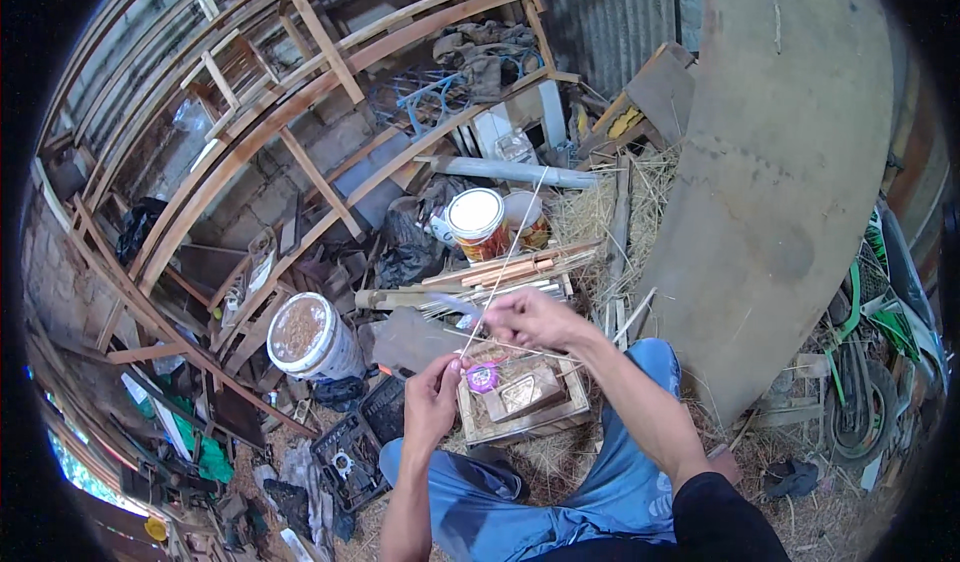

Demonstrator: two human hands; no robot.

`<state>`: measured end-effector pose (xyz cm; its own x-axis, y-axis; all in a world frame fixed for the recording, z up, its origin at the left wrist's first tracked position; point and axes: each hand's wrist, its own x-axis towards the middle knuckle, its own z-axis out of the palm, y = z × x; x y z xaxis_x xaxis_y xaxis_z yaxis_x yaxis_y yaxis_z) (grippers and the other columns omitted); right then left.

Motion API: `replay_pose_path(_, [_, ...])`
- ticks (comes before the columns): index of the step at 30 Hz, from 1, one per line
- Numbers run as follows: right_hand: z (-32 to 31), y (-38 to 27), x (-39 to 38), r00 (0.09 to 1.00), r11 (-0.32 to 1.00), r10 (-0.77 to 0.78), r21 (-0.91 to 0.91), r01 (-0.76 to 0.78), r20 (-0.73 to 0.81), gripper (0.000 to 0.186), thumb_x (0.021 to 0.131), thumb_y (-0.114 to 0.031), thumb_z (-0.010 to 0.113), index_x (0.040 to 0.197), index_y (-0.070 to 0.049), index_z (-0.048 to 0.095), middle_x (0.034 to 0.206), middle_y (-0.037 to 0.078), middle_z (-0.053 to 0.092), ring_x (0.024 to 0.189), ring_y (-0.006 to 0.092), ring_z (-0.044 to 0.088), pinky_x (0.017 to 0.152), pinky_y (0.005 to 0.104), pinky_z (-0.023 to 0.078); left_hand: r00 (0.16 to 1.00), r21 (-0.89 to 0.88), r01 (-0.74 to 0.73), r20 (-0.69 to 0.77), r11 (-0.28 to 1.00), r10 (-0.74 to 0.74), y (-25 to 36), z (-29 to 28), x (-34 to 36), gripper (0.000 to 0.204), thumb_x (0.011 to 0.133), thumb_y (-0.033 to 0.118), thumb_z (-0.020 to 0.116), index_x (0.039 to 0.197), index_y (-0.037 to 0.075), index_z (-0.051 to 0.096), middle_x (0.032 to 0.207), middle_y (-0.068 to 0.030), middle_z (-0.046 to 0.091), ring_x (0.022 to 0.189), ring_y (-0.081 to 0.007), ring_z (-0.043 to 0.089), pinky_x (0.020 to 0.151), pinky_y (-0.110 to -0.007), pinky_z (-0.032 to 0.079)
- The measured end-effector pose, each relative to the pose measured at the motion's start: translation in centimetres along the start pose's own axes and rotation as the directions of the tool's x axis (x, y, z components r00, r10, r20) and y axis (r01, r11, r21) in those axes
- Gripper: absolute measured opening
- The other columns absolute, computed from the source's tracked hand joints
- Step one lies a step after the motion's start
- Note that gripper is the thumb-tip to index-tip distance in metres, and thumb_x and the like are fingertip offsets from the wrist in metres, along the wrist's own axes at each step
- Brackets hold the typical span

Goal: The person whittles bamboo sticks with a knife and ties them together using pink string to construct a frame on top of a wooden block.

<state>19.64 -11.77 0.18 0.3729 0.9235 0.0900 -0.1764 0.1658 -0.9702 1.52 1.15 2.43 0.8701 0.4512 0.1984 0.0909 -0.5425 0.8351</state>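
Observation:
My left hand pinches the lower end of a long, thin pale strip that slants up and away. My right hand is closed on a knife, its blade pointing left across the strip. Below my hands a low wooden stand holds a wood block and a small round purple item, which lies just right of my left fingers. The knife's handle is mostly hidden in my fingers.
Wooden frames lean at the upper left; a large curved board stands at right. Buckets, a white tub of brown material, wood strips, an open black case and green straps lie around my legs and beyond.

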Motion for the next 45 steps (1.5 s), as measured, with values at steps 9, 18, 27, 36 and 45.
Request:
replay_pose_path(9, [-1.5,-1.0,-0.5,0.992,0.999,-0.033,0.029,0.037,-0.124,0.027,0.097,-0.023,0.047,0.115,-0.005,0.057,0.062,-0.005,0.047,0.046,0.0024,0.036,0.039,0.0163,0.030,0.999,-0.072,0.012,0.041,0.997,-0.009,-3.5,-2.4,-2.2,0.019,0.093,0.012,0.052,0.098,-0.003,0.063,0.080,-0.0046,0.065,0.073,-0.0064,0.055,0.069,-0.023,0.046])
replay_pose_path(18, [2.7,0.0,-0.4,0.988,0.997,0.077,-0.022,-0.074,0.137,0.034,0.095,-0.029,0.053,0.115,-0.001,0.056,0.068,-0.004,0.051,0.050,0.0018,0.036,0.043,0.0163,0.028,0.991,0.090,-0.130,-0.009,0.988,0.131,-1.3,-0.7,-0.7,0.016,0.092,0.009,0.054,0.098,-0.002,0.063,0.078,-0.0092,0.067,0.069,-0.0065,0.056,0.063,-0.025,0.046])
replay_pose_path(27, [1.7,-0.4,-0.4,0.995,0.994,0.077,-0.085,-0.071,0.064,0.030,0.090,-0.027,0.059,0.107,-0.002,0.057,0.069,-0.003,0.057,0.052,0.0016,0.042,0.044,0.0173,0.032,0.999,-0.048,-0.046,0.027,0.998,0.047,-1.7,-0.3,-1.1,0.018,0.093,0.013,0.052,0.097,-0.002,0.062,0.074,0.0038,0.052,0.068,-0.0047,0.044,0.061,-0.020,0.037])
replay_pose_path(36, [-4.3,-1.8,-0.5,0.965,1.000,-0.024,0.009,0.028,-0.262,0.016,0.094,-0.021,0.052,0.090,-0.007,0.057,0.063,-0.006,0.046,0.047,-0.0006,0.034,0.039,0.0150,0.026,0.999,-0.108,0.042,0.017,0.993,-0.041,-2.9,-2.1,-3.5,0.018,0.093,0.010,0.053,0.101,-0.003,0.063,0.079,-0.0040,0.065,0.072,-0.0049,0.053,0.064,-0.021,0.044])
replay_pose_path(45, [1.1,1.6,0.5,0.996,0.996,-0.084,0.034,0.084,0.014,0.022,0.095,-0.022,0.051,0.108,-0.005,0.057,0.067,-0.004,0.052,0.051,0.0010,0.040,0.043,0.0157,0.029,0.994,-0.127,0.040,0.111,0.991,-0.026,-2.9,0.2,-1.4,0.022,0.095,0.016,0.052,0.107,0.000,0.061,0.074,0.0046,0.052,0.063,-0.0037,0.045,0.055,-0.020,0.038])
